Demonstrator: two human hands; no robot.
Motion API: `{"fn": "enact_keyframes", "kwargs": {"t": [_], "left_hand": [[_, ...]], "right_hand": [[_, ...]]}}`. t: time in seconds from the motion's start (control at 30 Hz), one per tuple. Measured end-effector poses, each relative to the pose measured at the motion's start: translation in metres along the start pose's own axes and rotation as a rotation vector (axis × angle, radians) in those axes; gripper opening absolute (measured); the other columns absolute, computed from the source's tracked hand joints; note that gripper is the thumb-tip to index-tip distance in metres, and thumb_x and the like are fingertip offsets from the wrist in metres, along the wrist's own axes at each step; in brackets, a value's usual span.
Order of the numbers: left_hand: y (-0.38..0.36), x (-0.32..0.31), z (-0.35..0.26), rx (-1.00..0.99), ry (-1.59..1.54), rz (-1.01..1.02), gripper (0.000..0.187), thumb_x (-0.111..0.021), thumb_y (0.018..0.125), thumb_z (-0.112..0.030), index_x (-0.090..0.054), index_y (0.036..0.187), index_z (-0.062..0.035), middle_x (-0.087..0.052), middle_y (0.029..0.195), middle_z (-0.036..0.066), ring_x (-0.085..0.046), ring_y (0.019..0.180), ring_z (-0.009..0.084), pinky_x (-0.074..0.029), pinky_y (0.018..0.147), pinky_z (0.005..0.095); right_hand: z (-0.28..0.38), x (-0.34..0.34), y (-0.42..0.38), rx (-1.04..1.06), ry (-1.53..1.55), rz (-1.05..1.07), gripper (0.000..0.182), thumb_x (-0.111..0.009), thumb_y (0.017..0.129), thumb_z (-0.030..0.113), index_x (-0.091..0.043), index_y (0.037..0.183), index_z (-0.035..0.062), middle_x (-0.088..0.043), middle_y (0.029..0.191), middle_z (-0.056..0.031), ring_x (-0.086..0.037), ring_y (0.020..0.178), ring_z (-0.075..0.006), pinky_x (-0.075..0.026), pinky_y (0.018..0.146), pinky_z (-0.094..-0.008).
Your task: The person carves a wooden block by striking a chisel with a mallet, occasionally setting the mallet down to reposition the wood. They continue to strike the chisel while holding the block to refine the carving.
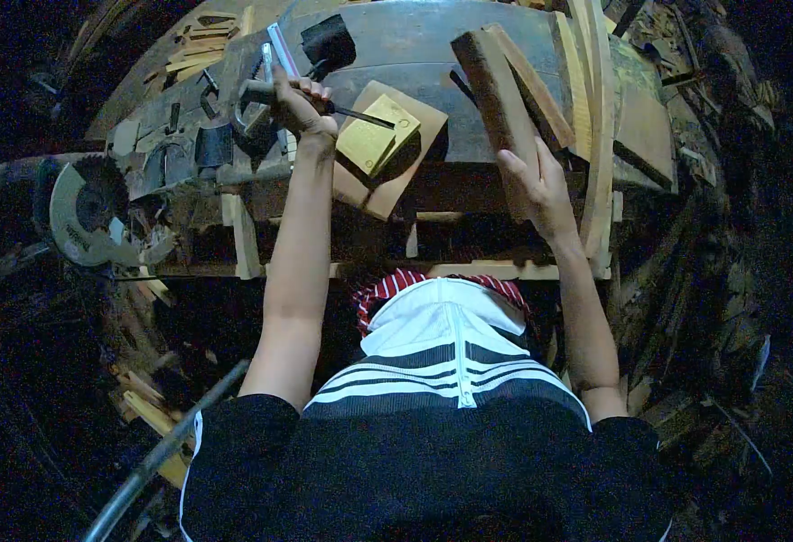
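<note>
My left hand (299,104) is closed around a thin dark rod-like tool (360,115) whose tip points right, over a small yellow-brown wooden block (374,140). That block lies on a flat tan board (392,185) on the dark workbench (415,45). My right hand (534,185) grips the near end of a long dark wooden plank (500,95) that leans away across the bench. A second plank (541,99) lies right beside it.
A circular saw with a round blade guard (85,212) sits at the left. Metal tools and clamps (193,144) crowd the bench's left end. Long pale wood strips (595,108) stand at the right. Wood offcuts litter the dark floor. A metal pipe (157,456) runs at lower left.
</note>
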State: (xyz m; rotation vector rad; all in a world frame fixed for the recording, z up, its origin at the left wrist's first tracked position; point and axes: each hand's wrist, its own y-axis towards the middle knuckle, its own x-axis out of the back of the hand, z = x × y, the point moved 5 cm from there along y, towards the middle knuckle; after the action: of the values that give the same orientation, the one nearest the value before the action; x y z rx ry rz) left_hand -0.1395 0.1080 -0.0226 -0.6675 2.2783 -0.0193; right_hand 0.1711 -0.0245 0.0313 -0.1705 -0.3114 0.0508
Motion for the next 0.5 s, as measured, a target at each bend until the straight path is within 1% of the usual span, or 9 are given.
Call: {"fn": "enact_keyframes", "kwargs": {"t": [0.07, 0.1, 0.17, 0.2, 0.27, 0.33, 0.37, 0.4, 0.5], "left_hand": [[-0.001, -0.010, -0.002, -0.027, 0.034, 0.015, 0.042, -0.064, 0.081, -0.048, -0.039, 0.068, -0.0163, -0.035, 0.050, -0.003, -0.034, 0.039, 0.0099, -0.029, 0.038, 0.0254], [-0.002, -0.012, -0.003, -0.064, 0.063, 0.030, 0.044, -0.063, 0.082, -0.050, -0.039, 0.068, -0.0162, -0.034, 0.049, -0.003, -0.033, 0.037, 0.0104, -0.029, 0.037, 0.0256], [0.003, -0.022, 0.003, -0.051, 0.046, 0.161, 0.042, -0.061, 0.084, -0.048, -0.039, 0.068, -0.0155, -0.033, 0.047, -0.003, -0.032, 0.035, 0.0108, -0.028, 0.036, 0.0261], [0.002, -0.030, 0.006, -0.056, 0.039, 0.226, 0.042, -0.060, 0.085, -0.047, -0.039, 0.068, -0.0153, -0.033, 0.047, -0.003, -0.032, 0.035, 0.0109, -0.028, 0.036, 0.0262], [0.004, -0.033, 0.013, -0.065, 0.028, 0.262, 0.040, -0.061, 0.085, -0.045, -0.041, 0.069, -0.0149, -0.034, 0.048, -0.003, -0.033, 0.035, 0.0107, -0.029, 0.036, 0.0258], [0.003, -0.039, 0.023, 0.002, 0.103, 0.373, 0.031, -0.047, 0.092, -0.042, -0.049, 0.078, -0.0139, -0.040, 0.055, -0.002, -0.037, 0.040, 0.0142, -0.030, 0.038, 0.0291], [0.002, -0.039, 0.023, -0.046, 0.277, 0.363, 0.035, -0.047, 0.089, -0.048, -0.050, 0.083, -0.0129, -0.042, 0.058, -0.001, -0.040, 0.044, 0.0153, -0.032, 0.040, 0.0305], [0.004, -0.036, 0.027, -0.040, 0.280, 0.364, 0.035, -0.047, 0.089, -0.048, -0.050, 0.083, -0.0129, -0.042, 0.058, -0.001, -0.040, 0.044, 0.0153, -0.032, 0.040, 0.0305], [0.008, -0.030, 0.038, -0.045, 0.124, 0.503, 0.043, -0.048, 0.084, -0.055, -0.049, 0.088, -0.0118, -0.043, 0.061, 0.001, -0.042, 0.047, 0.0163, -0.034, 0.044, 0.0316]], "right_hand": [[-0.011, 0.006, -0.004, 0.051, -0.023, -0.128, 0.050, -0.062, 0.083, 0.041, -0.054, 0.106, -0.0025, -0.061, 0.090, -0.0127, -0.058, 0.080, -0.0204, -0.045, 0.075, -0.0328], [-0.014, 0.007, -0.005, 0.049, -0.025, -0.126, 0.050, -0.062, 0.083, 0.041, -0.054, 0.106, -0.0025, -0.061, 0.090, -0.0127, -0.058, 0.080, -0.0204, -0.045, 0.075, -0.0328], [-0.023, 0.005, -0.009, -0.060, 0.046, -0.087, 0.050, -0.061, 0.083, 0.042, -0.054, 0.104, -0.0032, -0.061, 0.090, -0.0126, -0.057, 0.078, -0.0205, -0.045, 0.074, -0.0323], [-0.022, 0.004, -0.009, -0.059, 0.045, -0.082, 0.050, -0.061, 0.083, 0.042, -0.054, 0.104, -0.0032, -0.061, 0.090, -0.0126, -0.057, 0.078, -0.0205, -0.045, 0.074, -0.0323], [-0.023, 0.005, -0.009, -0.099, 0.028, -0.074, 0.050, -0.061, 0.084, 0.042, -0.054, 0.104, -0.0033, -0.061, 0.090, -0.0137, -0.058, 0.079, -0.0225, -0.045, 0.074, -0.0320], [-0.017, 0.007, -0.005, -0.067, -0.002, -0.084, 0.049, -0.060, 0.084, 0.041, -0.054, 0.104, -0.0033, -0.061, 0.089, -0.0136, -0.058, 0.078, -0.0229, -0.045, 0.074, -0.0322], [-0.013, 0.006, -0.005, -0.024, -0.036, -0.097, 0.048, -0.060, 0.084, 0.041, -0.054, 0.104, -0.0032, -0.061, 0.088, -0.0134, -0.058, 0.078, -0.0234, -0.045, 0.074, -0.0325], [-0.014, 0.005, -0.004, -0.029, -0.034, -0.100, 0.048, -0.060, 0.084, 0.041, -0.054, 0.104, -0.0032, -0.061, 0.088, -0.0134, -0.058, 0.078, -0.0234, -0.045, 0.074, -0.0325], [-0.022, 0.001, -0.004, -0.075, 0.034, -0.085, 0.047, -0.060, 0.085, 0.040, -0.054, 0.102, -0.0030, -0.060, 0.085, -0.0127, -0.057, 0.075, -0.0235, -0.045, 0.073, -0.0335]]}}
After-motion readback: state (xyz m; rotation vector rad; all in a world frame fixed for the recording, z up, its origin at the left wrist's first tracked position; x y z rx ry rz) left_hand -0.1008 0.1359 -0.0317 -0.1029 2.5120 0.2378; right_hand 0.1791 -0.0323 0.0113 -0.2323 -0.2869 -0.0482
